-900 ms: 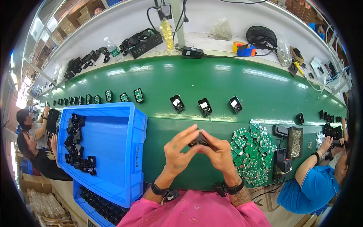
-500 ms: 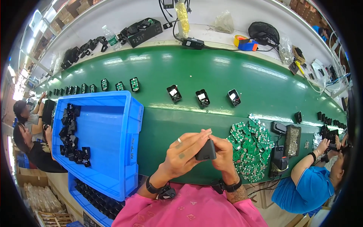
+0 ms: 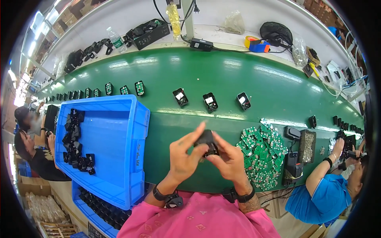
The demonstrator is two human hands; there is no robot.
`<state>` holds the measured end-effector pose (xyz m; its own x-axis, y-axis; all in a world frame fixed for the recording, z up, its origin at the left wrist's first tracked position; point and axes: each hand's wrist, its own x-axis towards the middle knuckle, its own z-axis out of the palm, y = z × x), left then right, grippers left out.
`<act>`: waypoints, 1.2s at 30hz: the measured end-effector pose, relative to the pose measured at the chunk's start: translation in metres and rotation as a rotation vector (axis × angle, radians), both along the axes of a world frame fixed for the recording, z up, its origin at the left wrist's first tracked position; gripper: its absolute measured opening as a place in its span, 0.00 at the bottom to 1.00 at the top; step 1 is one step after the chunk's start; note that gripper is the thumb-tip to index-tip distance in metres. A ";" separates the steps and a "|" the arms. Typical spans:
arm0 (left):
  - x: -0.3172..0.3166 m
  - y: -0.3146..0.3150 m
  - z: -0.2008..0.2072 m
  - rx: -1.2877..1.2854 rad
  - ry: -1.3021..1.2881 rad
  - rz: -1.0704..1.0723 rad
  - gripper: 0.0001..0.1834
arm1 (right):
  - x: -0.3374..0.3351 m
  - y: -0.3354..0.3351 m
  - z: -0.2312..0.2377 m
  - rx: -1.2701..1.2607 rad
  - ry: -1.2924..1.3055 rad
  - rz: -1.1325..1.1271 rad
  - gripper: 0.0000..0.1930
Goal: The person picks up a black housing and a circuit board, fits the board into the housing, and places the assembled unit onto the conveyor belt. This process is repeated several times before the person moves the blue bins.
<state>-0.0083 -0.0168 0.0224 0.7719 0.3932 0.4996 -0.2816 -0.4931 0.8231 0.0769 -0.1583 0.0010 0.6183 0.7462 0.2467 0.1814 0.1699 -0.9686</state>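
Note:
Above the near edge of the green bench, my two hands hold a small black plastic case between them. My left hand grips its left side, thumb across the near end and fingers partly blurred. On the other side, my right hand has its thumb and fingers closed on the case. The case is tilted, and its near end shows darker, uneven detail that I cannot make out. Beside my right hand lies a pile of green circuit boards.
A large blue bin holding black parts stands at left. Across the green bench stand several open black cases, some with boards. A metal-coloured-parts tray is at right. People work at both sides; one wears a blue shirt.
The case has been turned and lifted slightly, moving away from me. My fingers have shifted around it. Open cases on the bench appear slightly farther left, and a hanging yellow strip has swung left.

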 end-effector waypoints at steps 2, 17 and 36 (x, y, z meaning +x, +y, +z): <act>0.004 0.000 -0.008 -0.532 0.192 0.072 0.18 | -0.009 0.002 0.000 0.055 0.101 -0.102 0.33; 0.014 0.025 -0.045 -0.557 0.403 -0.306 0.27 | -0.002 0.007 0.005 -0.185 -0.374 -0.309 0.29; 0.087 0.177 -0.082 0.474 0.638 0.611 0.34 | -0.016 0.010 -0.051 -0.423 -0.428 0.086 0.23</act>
